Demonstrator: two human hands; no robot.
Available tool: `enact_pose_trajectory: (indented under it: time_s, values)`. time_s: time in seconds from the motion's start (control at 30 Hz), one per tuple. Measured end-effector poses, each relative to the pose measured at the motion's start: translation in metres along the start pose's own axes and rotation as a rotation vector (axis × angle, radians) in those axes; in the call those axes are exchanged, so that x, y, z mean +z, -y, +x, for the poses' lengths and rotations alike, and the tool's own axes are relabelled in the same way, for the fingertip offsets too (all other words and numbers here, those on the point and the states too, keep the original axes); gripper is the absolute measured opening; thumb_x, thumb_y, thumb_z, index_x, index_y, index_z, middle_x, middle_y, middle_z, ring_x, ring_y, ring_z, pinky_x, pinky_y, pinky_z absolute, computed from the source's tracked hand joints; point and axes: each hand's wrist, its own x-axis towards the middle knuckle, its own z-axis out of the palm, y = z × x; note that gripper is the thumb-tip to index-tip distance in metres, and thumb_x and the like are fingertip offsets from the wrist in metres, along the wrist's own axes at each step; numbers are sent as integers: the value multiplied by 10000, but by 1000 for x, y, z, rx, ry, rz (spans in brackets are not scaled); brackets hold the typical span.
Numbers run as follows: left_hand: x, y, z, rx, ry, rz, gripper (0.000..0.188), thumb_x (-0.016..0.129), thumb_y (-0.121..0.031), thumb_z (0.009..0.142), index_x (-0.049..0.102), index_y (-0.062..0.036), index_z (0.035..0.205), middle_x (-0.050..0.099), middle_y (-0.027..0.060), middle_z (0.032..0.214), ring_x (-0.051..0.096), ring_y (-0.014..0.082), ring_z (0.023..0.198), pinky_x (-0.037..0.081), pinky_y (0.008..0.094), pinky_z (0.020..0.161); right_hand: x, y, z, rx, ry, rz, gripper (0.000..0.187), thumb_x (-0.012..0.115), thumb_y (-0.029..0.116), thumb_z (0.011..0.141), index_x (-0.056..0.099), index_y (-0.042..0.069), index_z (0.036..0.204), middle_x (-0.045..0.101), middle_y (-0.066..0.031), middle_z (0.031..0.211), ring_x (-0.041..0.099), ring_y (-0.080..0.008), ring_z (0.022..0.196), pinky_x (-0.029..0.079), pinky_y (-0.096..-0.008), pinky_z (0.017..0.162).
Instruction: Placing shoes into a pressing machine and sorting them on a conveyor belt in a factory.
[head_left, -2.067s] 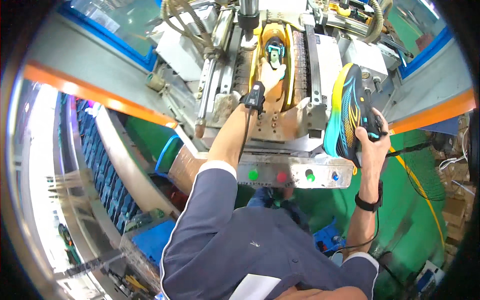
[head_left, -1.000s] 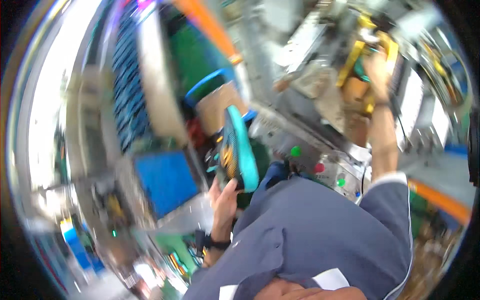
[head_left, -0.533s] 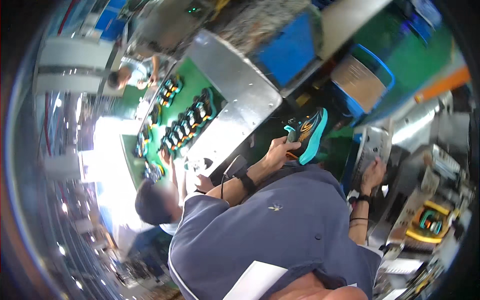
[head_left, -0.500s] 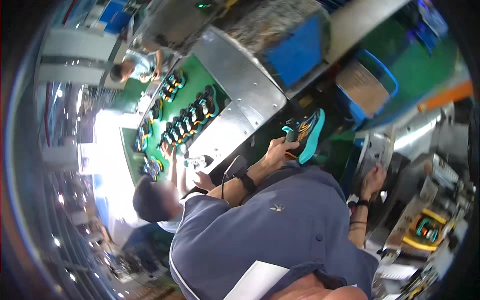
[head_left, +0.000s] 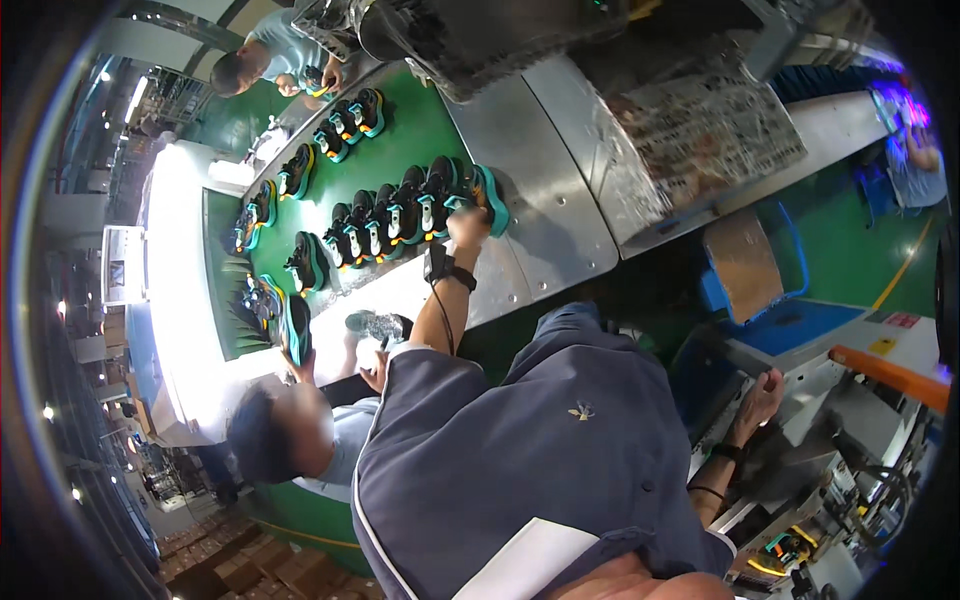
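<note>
My left hand (head_left: 466, 230) is closed on a black sports shoe (head_left: 491, 202) with a turquoise sole, at the near right end of a row of similar shoes (head_left: 408, 205) on the green belt. The shoe is tilted, its sole facing right, over the border between belt and metal plate. Blur hides the exact finger grip. Over on the right, my right hand (head_left: 758, 408) is beside the grey machine with its fingers loosely extended; I see nothing held in it.
A co-worker (head_left: 290, 430) on my left holds a shoe (head_left: 296, 328) at the belt's near edge. Another person (head_left: 275, 62) works across the belt. A metal table (head_left: 560, 215) adjoins the belt. A blue-framed chair (head_left: 745, 265) and an orange bar (head_left: 888, 378) are on the right.
My left hand has carried the shoe from in front of my body left and away to the row on the belt. My view has turned; my right hand stays by the machine.
</note>
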Motion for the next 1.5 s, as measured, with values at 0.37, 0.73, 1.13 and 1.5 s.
enact_pose_trajectory:
  time_s: [0.37, 0.73, 1.13, 1.5]
  values:
    - [6, -31, 66, -68, -306, 537, 740, 689, -259, 755, 387, 49, 1356, 557, 316, 1214, 545, 455, 1126, 421, 455, 986, 45, 119, 40, -14, 127, 0, 261, 607, 132, 911, 628, -6, 1131, 663, -128, 1065, 640, -222, 968, 505, -318, 851]
    - [-6, -39, 81, 62, -170, 738, 785, 689, -397, 827, 372, 76, 1367, 527, 316, 1270, 507, 417, 1205, 381, 427, 1047, 94, 231, 123, -356, -53, 379, 190, 585, 25, 905, 641, 23, 1086, 670, -66, 1045, 632, -166, 908, 484, -286, 811]
    - [-31, -570, 173, 869, -200, 550, 553, 640, -351, 923, 547, 86, 1248, 641, 174, 1143, 614, 211, 1044, 487, 322, 908, 105, 360, 169, -620, 92, 589, 187, 630, -12, 824, 623, 25, 1007, 617, -111, 943, 593, -259, 827, 490, -362, 724]
    - [108, -657, 372, 450, 93, 951, 798, 742, -567, 772, 538, 62, 1219, 647, 146, 1049, 654, 213, 826, 551, 319, 620, 111, 369, 186, -668, 19, 606, 188, 682, -41, 731, 642, 40, 896, 652, -126, 855, 609, -306, 755, 479, -369, 656]
